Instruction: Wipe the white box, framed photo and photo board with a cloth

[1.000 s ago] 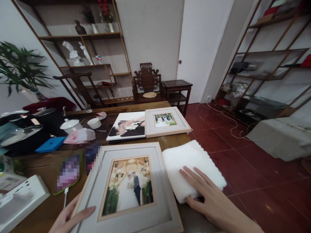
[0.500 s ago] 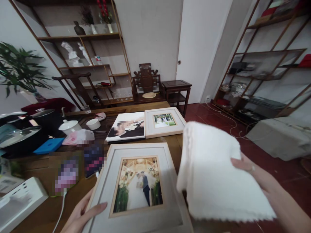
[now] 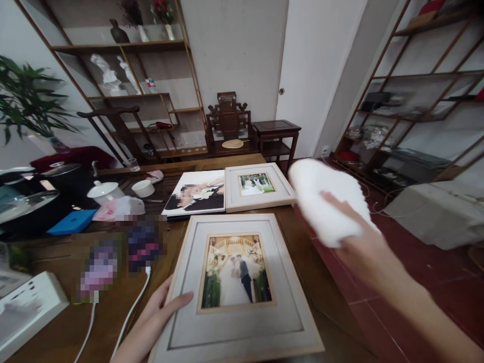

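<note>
A light wooden picture frame (image 3: 276,322) with a wedding photo tilts up toward me over the table. My left hand (image 3: 166,307) grips its left edge, thumb on the front and the other fingers behind it. To the right of the frame, my right hand (image 3: 351,222) holds a folded white cloth (image 3: 325,176) in the air, apart from the frame. The right hand and cloth are blurred by motion. Behind lie a second framed photo (image 3: 234,201) and, touching its left side, a photo panel (image 3: 204,206) showing a couple.
On the table's left are a power strip (image 3: 34,312), two phones with white cables, a blue box (image 3: 71,222), a white teapot (image 3: 106,191), a small white cup (image 3: 142,188) and dark pots (image 3: 30,212). A dark chair (image 3: 229,121) and side table (image 3: 276,127) stand beyond.
My right hand has lifted the cloth, which now looks more bunched up. The frame has shifted a little to the right with my left hand still on it.
</note>
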Available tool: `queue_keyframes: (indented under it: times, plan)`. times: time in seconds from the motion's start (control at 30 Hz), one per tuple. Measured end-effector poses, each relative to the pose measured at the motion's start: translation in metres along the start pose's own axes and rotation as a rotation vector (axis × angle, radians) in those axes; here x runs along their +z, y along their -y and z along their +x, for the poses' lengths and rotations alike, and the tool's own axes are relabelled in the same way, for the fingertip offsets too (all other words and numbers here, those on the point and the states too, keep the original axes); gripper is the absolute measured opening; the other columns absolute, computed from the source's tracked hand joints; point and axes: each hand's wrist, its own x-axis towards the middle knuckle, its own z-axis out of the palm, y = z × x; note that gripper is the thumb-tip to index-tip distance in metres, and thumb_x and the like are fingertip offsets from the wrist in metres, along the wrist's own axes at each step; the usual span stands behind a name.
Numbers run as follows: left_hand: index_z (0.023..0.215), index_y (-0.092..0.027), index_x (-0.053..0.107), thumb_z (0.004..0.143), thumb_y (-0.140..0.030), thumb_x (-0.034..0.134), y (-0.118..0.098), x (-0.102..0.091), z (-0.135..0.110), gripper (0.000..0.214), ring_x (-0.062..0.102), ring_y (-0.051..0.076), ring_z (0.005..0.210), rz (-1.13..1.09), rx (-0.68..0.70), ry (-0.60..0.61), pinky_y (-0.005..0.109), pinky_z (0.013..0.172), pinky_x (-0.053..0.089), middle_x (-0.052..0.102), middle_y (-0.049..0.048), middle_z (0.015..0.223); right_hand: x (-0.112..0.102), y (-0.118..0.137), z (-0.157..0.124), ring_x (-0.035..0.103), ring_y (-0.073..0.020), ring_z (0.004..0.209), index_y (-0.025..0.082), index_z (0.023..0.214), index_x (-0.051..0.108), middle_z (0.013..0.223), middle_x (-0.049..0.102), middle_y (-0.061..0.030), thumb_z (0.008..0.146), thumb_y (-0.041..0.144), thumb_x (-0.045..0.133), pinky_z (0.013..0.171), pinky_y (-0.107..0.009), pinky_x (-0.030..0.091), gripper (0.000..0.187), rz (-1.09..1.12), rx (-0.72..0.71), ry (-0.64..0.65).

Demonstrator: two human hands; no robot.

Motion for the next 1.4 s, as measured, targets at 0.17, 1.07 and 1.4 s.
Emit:
queue_keyframes:
  times: [0.17,1.07,1.4]
  plan:
    - [0.119,-0.020,0.058,0.070,-0.047,0.067,0.003,0.000,0.005,0.056,0.055,0.028,0.116,0.180,0.116,0.087,0.036,0.102,0.040,0.062,0.0070,0.125,0.063,0.029,-0.003,0.026,-0.0334,0.134,0.019,0.079,0.063,0.140,0.044,-0.0124,0.076,-0.002,0.048,0.099,-0.060,0.033,0.026,-0.147,-0.419,0.258]
    - [0.132,-0.030,0.044,0.091,-0.021,0.042,0.027,0.019,0.006,0.042,0.021,0.025,0.139,0.790,1.104,0.021,0.050,0.106,0.029,0.028,0.0046,0.151,0.075,0.023,0.023,0.030,-0.0317,0.132,0.017,0.084,0.065,0.136,0.049,-0.0112,0.066,-0.008,0.042,0.103,-0.053,0.033,0.038,-0.190,-0.400,0.122]
    - [0.137,-0.026,0.039,0.089,-0.023,0.045,0.028,0.016,0.004,0.048,0.034,0.024,0.134,0.926,1.174,0.083,0.046,0.103,0.035,0.039,0.0072,0.145,0.097,0.039,0.019,0.032,-0.0363,0.130,0.019,0.093,0.068,0.136,0.049,-0.0091,0.065,-0.003,0.054,0.104,-0.058,0.025,0.038,-0.256,-0.337,0.365]
